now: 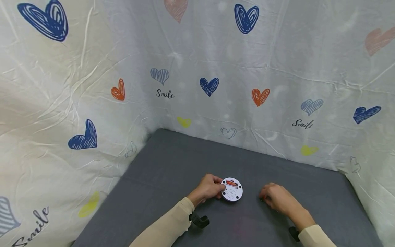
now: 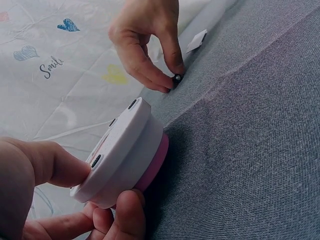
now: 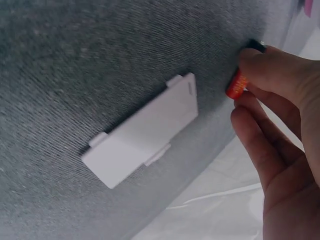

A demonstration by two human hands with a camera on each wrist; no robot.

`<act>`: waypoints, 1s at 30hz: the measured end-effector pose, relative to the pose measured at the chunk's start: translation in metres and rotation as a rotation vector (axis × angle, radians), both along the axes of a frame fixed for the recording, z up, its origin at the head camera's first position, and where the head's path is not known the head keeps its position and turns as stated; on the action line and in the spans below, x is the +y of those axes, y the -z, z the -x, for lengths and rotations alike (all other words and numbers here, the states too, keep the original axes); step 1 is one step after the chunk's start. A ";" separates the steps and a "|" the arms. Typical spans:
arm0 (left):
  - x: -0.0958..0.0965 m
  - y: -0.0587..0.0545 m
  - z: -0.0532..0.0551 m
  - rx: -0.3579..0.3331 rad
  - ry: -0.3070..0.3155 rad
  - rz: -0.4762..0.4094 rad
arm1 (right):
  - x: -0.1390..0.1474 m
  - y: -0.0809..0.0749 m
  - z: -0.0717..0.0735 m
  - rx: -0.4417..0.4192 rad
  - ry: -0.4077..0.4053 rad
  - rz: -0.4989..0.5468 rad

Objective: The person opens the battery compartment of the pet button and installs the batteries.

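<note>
I watch a round white device (image 1: 232, 195) over grey cloth (image 1: 172, 154), an orange-red battery (image 1: 232, 183) in its open compartment.
The left hand (image 1: 208, 187) grips the device's edge; to the device's right, the right hand (image 1: 277, 198) pinches a red-and-black battery (image 3: 239, 82); a white panel (image 3: 145, 130) lies farther from the device than that battery.

1. We see a grey table (image 1: 172, 161) with a fabric surface, finely ribbed up close.
2. On its right part, we find a white cover (image 3: 145, 135) lying bare on the fabric, two tabs along one long edge, one along the other.
3. Near the middle, we cannot tell whether the disc (image 1: 232, 196) touches the fabric.
</note>
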State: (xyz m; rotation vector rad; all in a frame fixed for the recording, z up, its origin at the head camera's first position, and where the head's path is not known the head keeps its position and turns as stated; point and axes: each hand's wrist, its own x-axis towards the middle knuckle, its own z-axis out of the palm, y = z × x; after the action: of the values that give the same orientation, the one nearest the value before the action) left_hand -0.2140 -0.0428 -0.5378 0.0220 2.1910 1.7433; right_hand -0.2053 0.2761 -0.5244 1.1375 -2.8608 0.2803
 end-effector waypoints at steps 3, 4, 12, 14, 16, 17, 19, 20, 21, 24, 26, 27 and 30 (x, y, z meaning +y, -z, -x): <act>0.000 -0.001 0.000 0.002 -0.002 0.002 | 0.000 0.001 -0.001 0.033 0.003 0.006; 0.000 -0.001 -0.001 0.001 -0.001 0.002 | 0.000 0.001 -0.001 0.045 0.009 0.010; 0.000 -0.001 0.000 -0.007 0.001 -0.004 | -0.016 -0.008 0.004 0.099 0.079 0.054; 0.000 -0.001 0.000 -0.005 0.001 -0.006 | -0.022 -0.014 0.005 0.092 0.084 0.071; 0.000 -0.001 0.000 -0.005 0.002 -0.005 | -0.030 -0.020 0.005 0.074 0.092 0.088; 0.000 -0.001 -0.001 -0.006 0.002 -0.004 | -0.034 -0.023 0.005 0.062 0.098 0.097; 0.000 -0.001 -0.001 -0.005 0.002 -0.002 | -0.042 -0.028 0.005 0.043 0.106 0.112; 0.000 -0.001 -0.001 -0.004 0.002 -0.001 | -0.046 -0.031 0.005 0.035 0.106 0.120; 0.000 -0.001 -0.001 -0.003 0.002 -0.001 | -0.049 -0.033 0.005 0.027 0.106 0.130; 0.000 0.000 -0.001 -0.002 0.004 -0.006 | -0.058 -0.039 0.006 0.012 0.102 0.157; 0.000 0.000 -0.001 -0.001 0.005 -0.010 | -0.064 -0.042 0.007 -0.001 0.097 0.182; 0.000 0.000 -0.001 0.001 0.005 -0.010 | -0.067 -0.043 0.007 -0.007 0.099 0.192; 0.000 0.000 0.000 0.006 0.009 -0.010 | -0.077 -0.045 0.009 -0.015 0.093 0.221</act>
State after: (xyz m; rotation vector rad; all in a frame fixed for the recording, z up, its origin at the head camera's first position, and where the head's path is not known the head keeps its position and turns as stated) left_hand -0.2136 -0.0432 -0.5380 0.0390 2.1834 1.7513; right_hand -0.2140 0.1995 -0.4799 0.9641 -2.7972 0.5843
